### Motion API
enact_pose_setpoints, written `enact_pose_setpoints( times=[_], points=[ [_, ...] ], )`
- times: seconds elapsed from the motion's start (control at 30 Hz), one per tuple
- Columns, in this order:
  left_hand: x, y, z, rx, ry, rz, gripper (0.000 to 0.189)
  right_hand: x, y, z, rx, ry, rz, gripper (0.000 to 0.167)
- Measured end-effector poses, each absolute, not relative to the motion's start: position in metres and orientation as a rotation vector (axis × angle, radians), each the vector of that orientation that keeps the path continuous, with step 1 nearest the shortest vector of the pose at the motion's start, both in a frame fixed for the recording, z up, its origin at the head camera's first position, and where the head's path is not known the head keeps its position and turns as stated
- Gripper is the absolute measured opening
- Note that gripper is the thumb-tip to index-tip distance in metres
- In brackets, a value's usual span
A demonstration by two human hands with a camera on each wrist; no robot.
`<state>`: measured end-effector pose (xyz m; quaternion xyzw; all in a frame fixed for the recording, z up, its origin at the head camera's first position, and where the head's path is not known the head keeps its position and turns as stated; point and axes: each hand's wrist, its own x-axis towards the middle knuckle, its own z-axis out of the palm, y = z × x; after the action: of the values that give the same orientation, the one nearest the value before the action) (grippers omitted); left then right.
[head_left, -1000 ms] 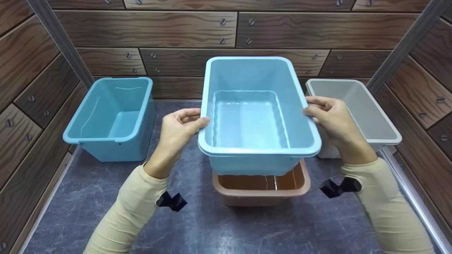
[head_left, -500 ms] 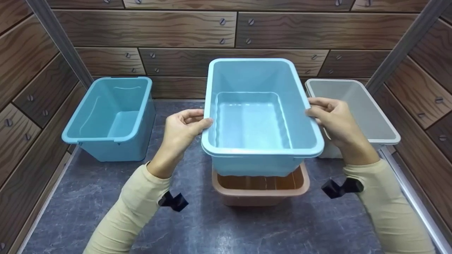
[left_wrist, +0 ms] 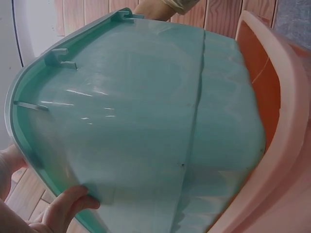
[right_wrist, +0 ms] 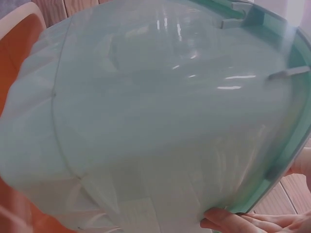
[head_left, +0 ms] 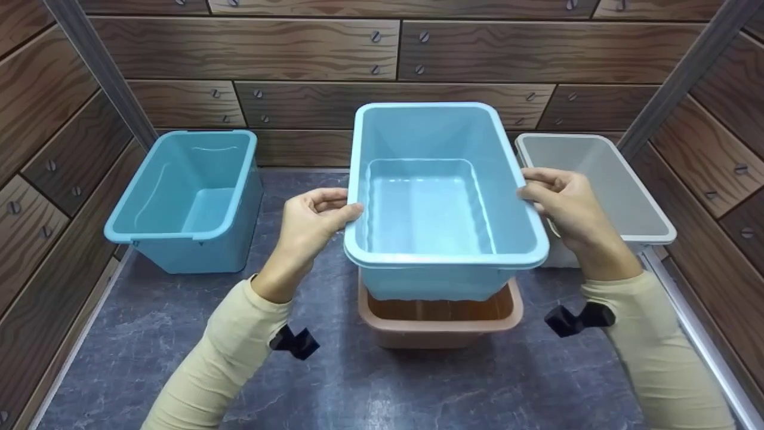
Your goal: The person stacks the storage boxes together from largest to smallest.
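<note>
Both hands hold a light blue plastic bin [head_left: 430, 209] by its long side rims, above an orange-brown bin [head_left: 441, 334] on the floor. My left hand [head_left: 310, 230] pinches the left rim, thumb on top and fingers beneath. On the right rim my right hand [head_left: 567, 206] has the same pinch. In the left wrist view, fingertips [left_wrist: 77, 196] press the outside wall under the rim, and the blue bin's base [left_wrist: 228, 121] overlaps the opening of the orange bin [left_wrist: 291, 97]. The right wrist view shows fingers [right_wrist: 228, 218] under the rim. Most of the orange bin's inside is hidden.
A second blue bin [head_left: 185, 197] stands at the back left. A grey-white bin [head_left: 621, 191] stands at the back right, partly behind my right hand. Wood-patterned walls [head_left: 250, 48] with metal corner posts surround the dark marbled floor [head_left: 310, 388].
The held blue bin has shifted slightly right and down, toward the orange bin, and both hands have moved with it. The other bins have stayed put.
</note>
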<state>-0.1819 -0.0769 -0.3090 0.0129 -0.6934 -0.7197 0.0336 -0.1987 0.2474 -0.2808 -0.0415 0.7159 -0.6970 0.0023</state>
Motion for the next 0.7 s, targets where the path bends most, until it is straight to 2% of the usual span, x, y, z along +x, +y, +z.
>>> enact_pose_setpoints(
  times=[0.7],
  points=[
    [-0.1829,-0.0726,-0.3158,0.044,-2.134,-2.178,0.030,-0.2018,0.2524,-0.2869,-0.163,2.230,-2.174,0.036]
  ],
)
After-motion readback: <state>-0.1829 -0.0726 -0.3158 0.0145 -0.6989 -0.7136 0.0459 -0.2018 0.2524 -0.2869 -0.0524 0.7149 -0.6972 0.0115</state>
